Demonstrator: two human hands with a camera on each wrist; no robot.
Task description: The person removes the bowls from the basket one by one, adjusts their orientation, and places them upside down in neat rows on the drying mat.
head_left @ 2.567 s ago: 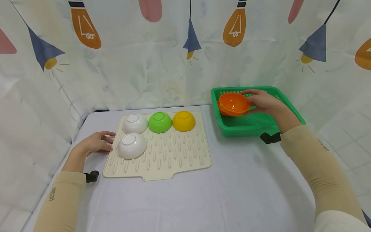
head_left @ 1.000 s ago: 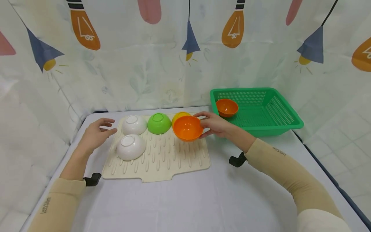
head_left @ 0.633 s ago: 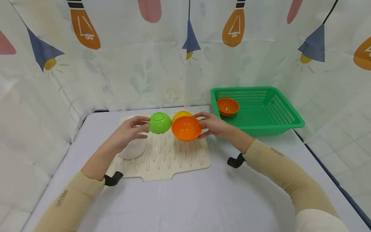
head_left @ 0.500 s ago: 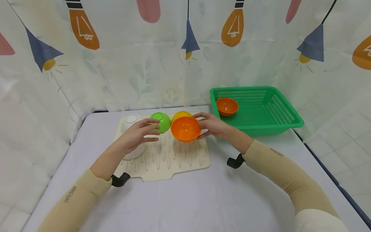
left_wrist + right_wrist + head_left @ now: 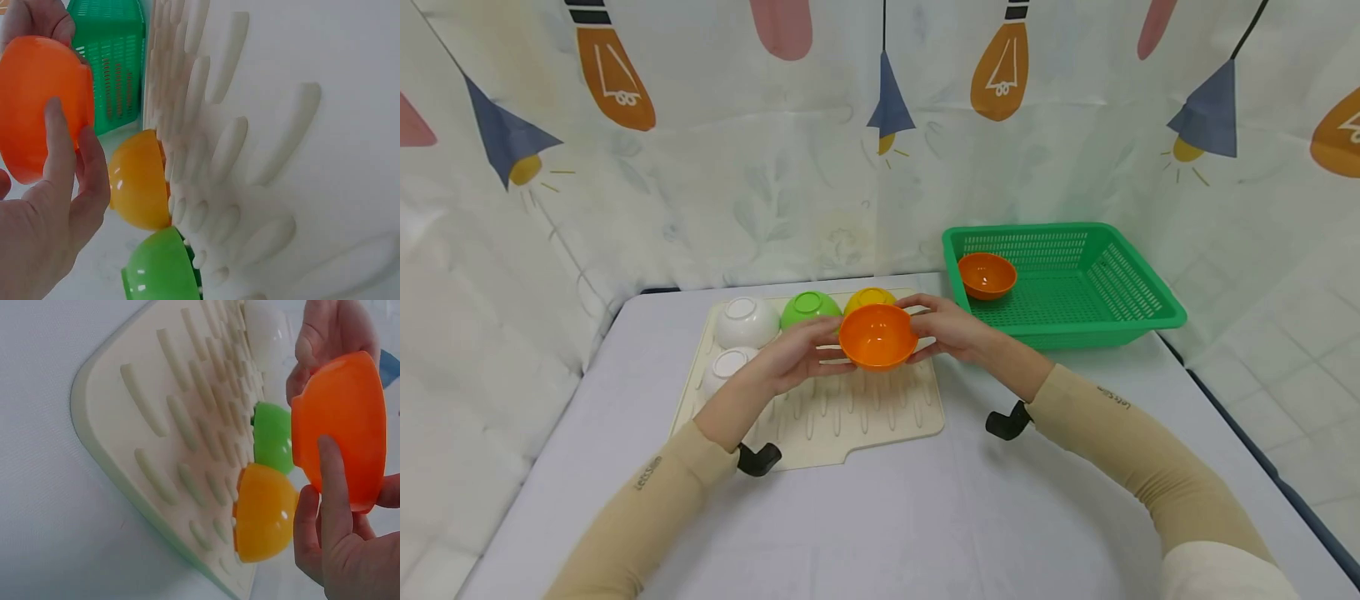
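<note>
In the head view, an orange bowl (image 5: pixel 878 337) is held up over the front of a cream draining mat (image 5: pixel 880 417), its hollow facing me. My right hand (image 5: pixel 951 327) grips its right side, fingers on the outer wall and thumb toward the rim. On the opposite side my left hand (image 5: pixel 793 354) holds the bowl too; the left wrist view has its fingers along the wall. Upside down on the mat's back row are a white bowl (image 5: pixel 747 323), a green bowl (image 5: pixel 808 307) and a yellow bowl (image 5: pixel 139 181). A second white bowl (image 5: pixel 724 371) is partly hidden by the left hand.
A green basket (image 5: pixel 1075 337) stands at the back right of the white-covered table (image 5: pixel 925 517), with another orange bowl (image 5: pixel 987 277) upright in its left corner. A patterned curtain (image 5: pixel 700 167) hangs right behind the table.
The right hand has carried the orange bowl from the basket to above the mat. My left hand has come from the mat's left edge over to the bowl and taken hold of it.
</note>
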